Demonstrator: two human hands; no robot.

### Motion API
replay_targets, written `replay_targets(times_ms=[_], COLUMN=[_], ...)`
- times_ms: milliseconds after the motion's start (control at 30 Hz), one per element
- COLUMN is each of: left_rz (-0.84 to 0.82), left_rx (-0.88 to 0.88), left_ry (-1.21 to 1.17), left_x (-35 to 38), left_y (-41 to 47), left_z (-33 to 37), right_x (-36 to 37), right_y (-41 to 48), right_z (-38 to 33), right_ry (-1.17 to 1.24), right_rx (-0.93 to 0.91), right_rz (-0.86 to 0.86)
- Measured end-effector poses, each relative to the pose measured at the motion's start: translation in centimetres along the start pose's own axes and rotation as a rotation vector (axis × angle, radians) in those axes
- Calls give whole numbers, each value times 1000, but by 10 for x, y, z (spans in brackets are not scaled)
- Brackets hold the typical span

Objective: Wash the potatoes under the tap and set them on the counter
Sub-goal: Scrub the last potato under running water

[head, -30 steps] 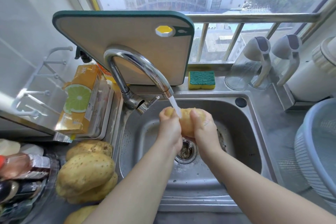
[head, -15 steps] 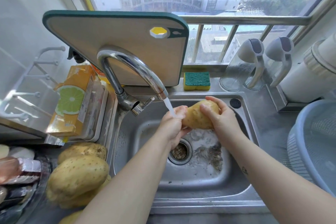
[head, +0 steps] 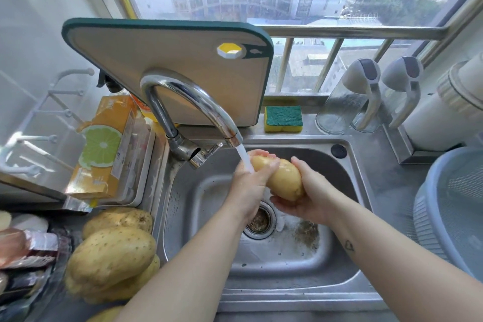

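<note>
Right hand (head: 305, 192) cups the potato (head: 286, 180) from below, fingers curled under its near end, thumb laid over the top: closed round it and bearing the weight. Left hand (head: 249, 187) wraps its fingers over the far end, at 10 o'clock of the potato; also gripping, judged to be the rubbing hand.

Potato tilted, far end raised toward the mouth of the tap (head: 193, 102), so the water stream (head: 244, 158) lands on that end and the left hand. Skin wet, glossy, pale yellow; likely slippery, hence the two-hand hold.

Held over the sink (head: 347, 278), just at 1 o'clock of the drain (head: 260, 221), so runoff drops there. Brown grit (head: 305, 235) at 4 o'clock of the drain, probably rinsed-off soil.

Pile of potatoes (head: 112, 253) at 8 o'clock of the sink, dull and speckled; washed or not cannot be told. Bare counter (head: 392, 191) at 3 o'clock, a blue colander (head: 449, 217) beyond it.

Judgement: rinse step in hand, set-down not yet done
</note>
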State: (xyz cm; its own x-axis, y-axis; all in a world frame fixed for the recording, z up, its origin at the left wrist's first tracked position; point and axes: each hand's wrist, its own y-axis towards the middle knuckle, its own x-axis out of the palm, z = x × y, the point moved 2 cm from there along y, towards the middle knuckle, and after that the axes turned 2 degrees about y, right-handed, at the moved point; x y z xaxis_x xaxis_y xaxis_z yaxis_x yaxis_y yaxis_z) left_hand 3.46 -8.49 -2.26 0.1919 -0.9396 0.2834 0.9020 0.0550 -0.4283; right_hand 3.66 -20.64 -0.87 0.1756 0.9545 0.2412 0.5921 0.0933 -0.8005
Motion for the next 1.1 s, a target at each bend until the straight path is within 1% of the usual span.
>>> replay_targets(times_ms=[67, 133, 233, 300, 333, 367, 400, 500, 567, 600, 633, 700, 767, 800, 867, 900, 933, 967, 1033, 1100], left_rz=[177, 296, 439, 484, 483, 477, 471, 487, 502, 510, 520, 526, 472, 421, 294, 262, 260, 278, 338, 360], left_rx=[-3, -59, -247, -334, -355, -367, -361, -285, -253, -260, -279, -331, -351, -328, -226, -181, -154, -143, -168, -237], left_ry=[-28, -83, -245, -290, -305, -316, -309, -265, -299, -343, -387, -430, -397, -327, -174, -135, -120, -119, -127, -164], left_x=[-2, -4, -10, -17, -19, -20, -20, -21, -24, -28, -32, -39, -44, -45, -46, -46, -46, -46, -50, -53], left_y=[3, 5, 4, 2, 1, 0, -1, -8, -14, -16, -16, -16, -19, -20, -23, -25, -26, -25, -19, -13], left_z=[4, 6, 13, 17, 19, 19, 19, 18, 17, 17, 16, 15, 14, 14, 9, 6, 4, 3, 2, 2], right_x=[9, 15, 20, 20, 19, 20, 22, 35, 44, 48, 51, 53, 51, 51, 52, 53, 53, 54, 52, 46], right_y=[-1, -1, -6, -7, -6, -4, -3, -1, -1, 1, 1, 0, 1, 0, -3, -3, -3, -3, -5, -11], right_z=[5, 9, 12, 17, 19, 21, 22, 23, 23, 24, 25, 25, 20, 17, 12, 12, 12, 13, 18, 23], right_ry=[-80, -130, -256, -395, -454, -463, -424, -184, -165, -190, -220, -306, -373, -378, -371, -381, -420, -492, -627, -747], right_rx=[2, -61, -284, -430, -476, -504, -511, -492, -526, -523, -485, -350, -217, -151, -30, -1, -10, -58, -249, -433], right_rz=[-28, -70, -158, -197, -198, -187, -164, -52, 5, -1, -26, -85, -116, -119, -99, -80, -71, -80, -165, -272])
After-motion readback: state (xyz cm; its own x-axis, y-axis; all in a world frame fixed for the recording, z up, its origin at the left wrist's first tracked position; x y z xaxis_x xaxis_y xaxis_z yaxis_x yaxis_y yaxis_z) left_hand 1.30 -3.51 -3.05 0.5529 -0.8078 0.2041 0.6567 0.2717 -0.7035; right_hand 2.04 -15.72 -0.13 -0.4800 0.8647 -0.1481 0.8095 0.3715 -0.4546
